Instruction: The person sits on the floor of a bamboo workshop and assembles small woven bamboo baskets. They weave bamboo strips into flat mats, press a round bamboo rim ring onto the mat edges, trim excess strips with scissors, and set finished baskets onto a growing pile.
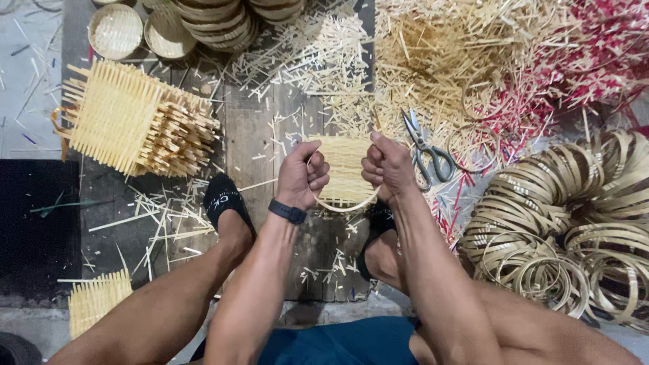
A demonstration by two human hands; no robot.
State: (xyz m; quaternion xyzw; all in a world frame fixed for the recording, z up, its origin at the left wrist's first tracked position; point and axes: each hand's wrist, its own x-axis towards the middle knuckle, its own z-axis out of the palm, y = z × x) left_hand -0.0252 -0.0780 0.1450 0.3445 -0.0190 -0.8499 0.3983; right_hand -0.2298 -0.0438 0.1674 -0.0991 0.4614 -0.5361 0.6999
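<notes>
My left hand [302, 176] and my right hand [387, 165] both grip a small woven bamboo mat [345, 169] with a thin bamboo ring curving under its lower edge. The mat is held upright between the two fists, above my feet in black socks [222, 196]. A dark band sits on my left wrist [287, 211]. A pair of scissors [427, 147] lies just right of my right hand on the floor.
A stack of square woven mats [135, 125] lies at the left, another mat [98, 297] at lower left. Finished round baskets [116, 30] sit at the top. Bamboo rings [574, 216] pile up at the right; loose natural and red splints [514, 61] cover the top right.
</notes>
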